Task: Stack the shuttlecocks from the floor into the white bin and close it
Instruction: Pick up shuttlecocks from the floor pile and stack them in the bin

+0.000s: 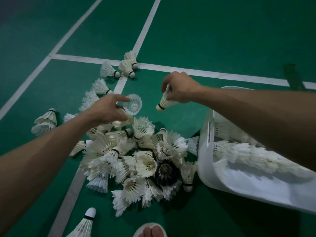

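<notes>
With the right hand (181, 88) pinching one shuttlecock (164, 102) and the left hand (109, 111) apparently gripping a second shuttlecock (134, 104) above the floor pile (142, 161) beside the white bin (206, 161), slide cork squarely into open skirt.

Right hand (179, 88) pinching shuttlecock (164, 103), left hand (107, 111) gripping second shuttlecock (134, 104), pile (136, 159) below

Light was dim and cool, darkest over the far left of the green court floor (222, 40). Soft shadows pooled beneath the heap of white feather shuttlecocks (136, 159). Near edges looked stretched (wide-angle lens), and feathers inside the white slotted bin (205, 151) were smeared.
</notes>
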A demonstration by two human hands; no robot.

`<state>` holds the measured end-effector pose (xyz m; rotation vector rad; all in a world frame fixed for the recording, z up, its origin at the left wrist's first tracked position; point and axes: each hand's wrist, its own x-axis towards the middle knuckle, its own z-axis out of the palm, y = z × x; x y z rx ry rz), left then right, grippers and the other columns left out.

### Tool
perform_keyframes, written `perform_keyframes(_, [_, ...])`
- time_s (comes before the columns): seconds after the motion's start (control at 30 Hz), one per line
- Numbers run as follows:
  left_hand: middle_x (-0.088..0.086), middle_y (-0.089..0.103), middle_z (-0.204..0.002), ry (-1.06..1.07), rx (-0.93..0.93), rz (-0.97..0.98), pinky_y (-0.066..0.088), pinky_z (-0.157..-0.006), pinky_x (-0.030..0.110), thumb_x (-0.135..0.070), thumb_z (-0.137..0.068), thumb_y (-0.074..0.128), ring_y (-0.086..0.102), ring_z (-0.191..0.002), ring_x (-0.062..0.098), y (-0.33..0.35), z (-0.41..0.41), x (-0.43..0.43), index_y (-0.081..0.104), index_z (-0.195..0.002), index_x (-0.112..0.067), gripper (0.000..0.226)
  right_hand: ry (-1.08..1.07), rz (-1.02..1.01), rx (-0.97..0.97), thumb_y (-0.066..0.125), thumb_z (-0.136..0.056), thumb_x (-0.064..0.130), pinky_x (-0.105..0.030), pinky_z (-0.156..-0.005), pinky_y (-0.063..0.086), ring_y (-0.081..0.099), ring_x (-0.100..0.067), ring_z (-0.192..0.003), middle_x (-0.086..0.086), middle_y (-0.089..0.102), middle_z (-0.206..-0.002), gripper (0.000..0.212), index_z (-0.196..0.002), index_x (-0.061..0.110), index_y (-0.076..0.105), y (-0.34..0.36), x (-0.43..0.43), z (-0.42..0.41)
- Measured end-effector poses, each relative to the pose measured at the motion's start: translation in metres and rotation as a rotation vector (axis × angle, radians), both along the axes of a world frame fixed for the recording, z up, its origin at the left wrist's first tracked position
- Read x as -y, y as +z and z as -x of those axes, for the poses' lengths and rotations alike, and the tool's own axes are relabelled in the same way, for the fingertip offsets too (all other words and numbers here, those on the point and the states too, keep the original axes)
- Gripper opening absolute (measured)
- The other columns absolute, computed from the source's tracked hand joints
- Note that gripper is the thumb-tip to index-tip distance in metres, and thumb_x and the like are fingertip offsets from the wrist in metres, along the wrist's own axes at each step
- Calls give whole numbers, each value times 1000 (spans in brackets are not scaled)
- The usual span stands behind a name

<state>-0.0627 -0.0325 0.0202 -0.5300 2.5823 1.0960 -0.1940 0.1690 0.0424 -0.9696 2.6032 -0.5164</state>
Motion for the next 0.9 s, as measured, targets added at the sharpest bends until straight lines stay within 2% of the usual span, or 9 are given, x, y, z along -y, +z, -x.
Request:
perform_keyframes(0.1, [12, 57, -129, 59, -89, -114, 56, -81, 36, 5, -75, 72, 65, -98, 30, 24, 4, -4, 47, -138, -22, 73, -54, 87, 36, 67, -83, 11, -18, -58, 42, 54, -15, -80, -4, 65, -103, 23, -105, 17, 71, 16, -22, -4])
perform_keyframes(0.17, [7, 47, -143, 53, -169, -136, 57, -80, 31, 6, -75, 72, 65, -98, 21, 39, 7, -19, 45, -139, -22, 75, -125, 179, 84, 70, -83, 11, -13, -50, 42, 55, -12, -71, -3, 65, -98, 20, -102, 17, 72, 25, -38, -7])
perform_keyframes(0.27, [10, 45, -142, 80, -267, -262, 53, -68, 12, 12, -76, 67, 62, -95, 12, 64, 13, -49, 43, -141, -16, 75, -273, 355, 173, 75, -80, 7, -21, -62, 54, 62, -11, -70, -7, 68, -95, 21, -100, 10, 72, 37, -62, -10])
perform_keyframes(0.33, [12, 49, -137, 114, -304, -373, 54, -76, 15, 13, -75, 65, 65, -92, 14, 80, 16, -71, 42, -141, -14, 75, -347, 453, 247, 77, -78, 3, -23, -61, 58, 65, -14, -70, -9, 68, -92, 25, -102, 5, 71, 48, -79, -15])
perform_keyframes(0.43, [9, 41, -146, 81, -336, -463, 51, -94, 29, 13, -73, 66, 66, -96, 15, 95, 16, -106, 41, -142, -11, 77, -383, 523, 280, 77, -75, -2, -28, -63, 60, 67, -19, -71, -8, 67, -88, 29, -102, 1, 69, 66, -114, -26])
perform_keyframes(0.47, [6, 37, -150, 53, -352, -464, 50, -96, 31, 13, -73, 67, 66, -98, 15, 99, 16, -118, 40, -142, -11, 78, -402, 545, 282, 77, -74, -3, -30, -64, 61, 67, -19, -71, -9, 67, -87, 30, -102, 1, 69, 70, -128, -29])
perform_keyframes(0.57, [1, 31, -153, -4, -400, -488, 51, -90, 21, 13, -73, 66, 65, -101, 13, 109, 22, -145, 39, -143, -10, 79, -468, 617, 318, 76, -72, -10, -30, -64, 60, 67, -21, -73, -11, 67, -92, 34, -103, 2, 68, 79, -173, -37])
perform_keyframes(0.73, [8, 33, -153, -100, -350, -597, 49, -97, 30, 13, -72, 67, 66, -103, 17, 108, 31, -193, 37, -145, -11, 82, -547, 595, 389, 73, -71, -16, -30, -64, 61, 66, -25, -88, -9, 65, -101, 42, -109, 2, 66, 81, -242, -53])
perform_keyframes(0.9, [13, 38, -148, -206, -187, -538, 51, -95, 34, 18, -74, 65, 66, -102, 22, 86, 23, -241, 36, -145, -14, 83, -621, 430, 525, 69, -73, -15, -31, -64, 61, 65, -28, -92, -14, 62, -108, 46, -116, 2, 63, 56, -279, -70])
